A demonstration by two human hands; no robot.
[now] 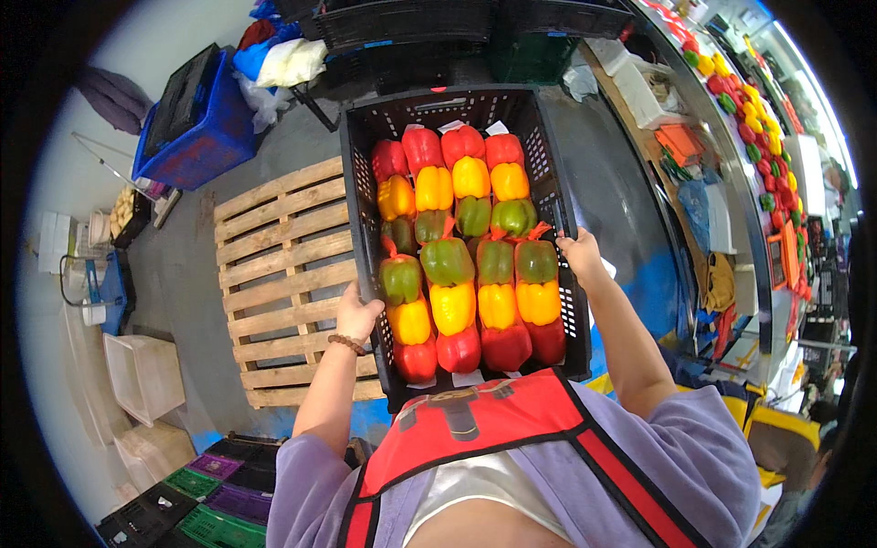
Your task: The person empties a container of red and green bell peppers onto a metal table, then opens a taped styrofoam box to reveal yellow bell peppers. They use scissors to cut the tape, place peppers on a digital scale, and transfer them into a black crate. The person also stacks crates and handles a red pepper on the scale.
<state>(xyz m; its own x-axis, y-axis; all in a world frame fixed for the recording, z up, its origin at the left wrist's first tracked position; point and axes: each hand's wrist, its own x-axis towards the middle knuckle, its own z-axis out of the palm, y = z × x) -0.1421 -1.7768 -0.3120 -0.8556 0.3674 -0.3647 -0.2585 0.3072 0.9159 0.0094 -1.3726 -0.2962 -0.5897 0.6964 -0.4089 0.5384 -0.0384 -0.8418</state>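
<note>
Between my two hands is a black plastic crate (pixel 353 210), held in front of my red apron (pixel 484 402). Inside it lie several packs of bell peppers, each a row of red, yellow and green; a yellow pepper (pixel 454 308) and a green pepper (pixel 448 262) sit near the middle. My left hand (pixel 358 315), with a beaded bracelet at the wrist, grips the crate's left side. On the opposite side my right hand (pixel 582 254) is closed on the rim. The fingertips of both hands are partly hidden by the crate walls.
A wooden pallet (pixel 283 274) lies on the floor to the left, partly under the crate. Beyond it stands a blue bin (pixel 215 137). Dark crates (pixel 402 23) are stacked ahead. Along the right runs a table with many peppers (pixel 754 114). Purple and green crates (pixel 219 466) sit at lower left.
</note>
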